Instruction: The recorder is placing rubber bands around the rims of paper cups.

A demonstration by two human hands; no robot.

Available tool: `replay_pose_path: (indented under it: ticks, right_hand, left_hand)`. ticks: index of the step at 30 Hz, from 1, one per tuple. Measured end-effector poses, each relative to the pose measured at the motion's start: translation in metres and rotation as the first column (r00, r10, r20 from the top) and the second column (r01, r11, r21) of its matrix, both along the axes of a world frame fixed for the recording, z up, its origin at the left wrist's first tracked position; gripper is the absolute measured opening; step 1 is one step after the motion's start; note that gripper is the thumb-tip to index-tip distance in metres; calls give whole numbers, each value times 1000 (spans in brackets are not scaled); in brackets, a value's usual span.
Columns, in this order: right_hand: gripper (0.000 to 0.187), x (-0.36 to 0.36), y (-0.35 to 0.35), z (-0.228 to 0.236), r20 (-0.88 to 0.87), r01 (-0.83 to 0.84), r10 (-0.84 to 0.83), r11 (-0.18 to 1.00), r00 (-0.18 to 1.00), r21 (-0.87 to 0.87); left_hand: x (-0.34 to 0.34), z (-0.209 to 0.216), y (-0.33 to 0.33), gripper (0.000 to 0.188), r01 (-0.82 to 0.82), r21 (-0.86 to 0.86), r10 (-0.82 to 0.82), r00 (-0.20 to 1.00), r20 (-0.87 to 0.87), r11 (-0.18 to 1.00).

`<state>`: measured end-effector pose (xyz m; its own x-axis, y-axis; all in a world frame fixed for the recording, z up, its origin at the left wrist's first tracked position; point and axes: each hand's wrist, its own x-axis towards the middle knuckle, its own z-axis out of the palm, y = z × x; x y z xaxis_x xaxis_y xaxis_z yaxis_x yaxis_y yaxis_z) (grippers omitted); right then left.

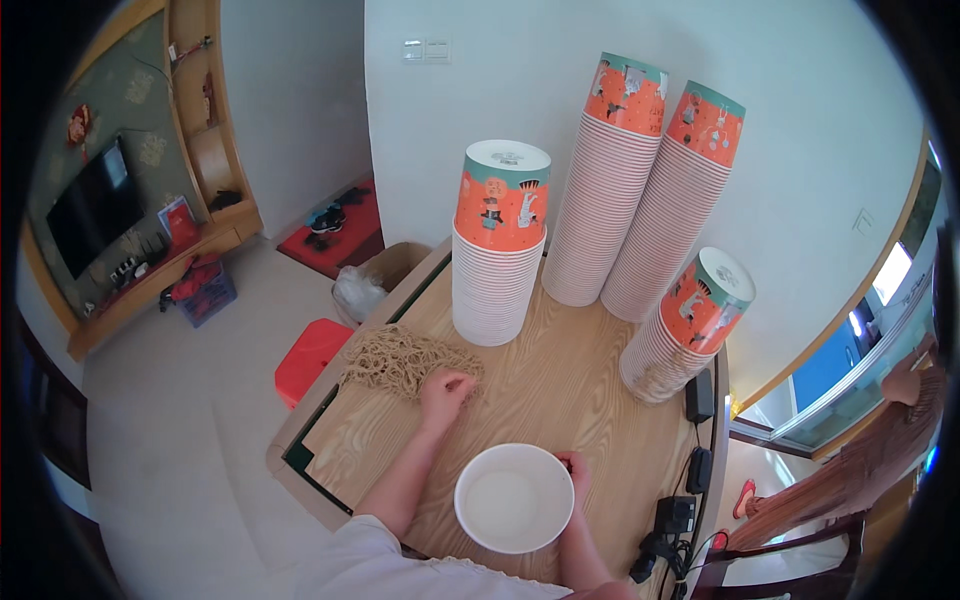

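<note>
A white round paper tub [513,498], its mouth facing up, is held near the table's front by my right hand [577,478], with the fingers wrapped round its right side. My left hand [447,398] is closed at the right edge of a loose heap of tan string [395,362], its fingertips pinched among the strands. Beyond my hands stands a stack of upside-down paper tubs [497,290] with an orange and green printed tub on top. On the right, a shorter stack [655,350] leans, with tan strands showing round its lower tubs.
Two tall tub stacks [605,200] [665,220] rise against the wall at the wooden table's [555,400] far side. Black adapters and cables [675,515] lie along its right edge. A red stool [312,360] and a cardboard box [400,265] stand left. Another person [850,470] is at right.
</note>
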<state>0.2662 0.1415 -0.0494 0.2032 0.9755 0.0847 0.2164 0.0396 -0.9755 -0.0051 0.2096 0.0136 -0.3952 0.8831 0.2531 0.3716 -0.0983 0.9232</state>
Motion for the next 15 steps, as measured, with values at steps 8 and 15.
replay_pose_path:
  ticks: [8, 15]
  right_hand:
    - [11, -3, 2, 15, 81, -8, 5, 999, 997, 41]
    - [12, 3, -2, 14, 7, -10, 10, 1000, 1000, 8]
  left_hand:
    - [-30, 156, 0, 7, -4, 227, -60, 961, 271, 974]
    - [-19, 245, -81, 2, 36, 588, -210, 950, 231, 808]
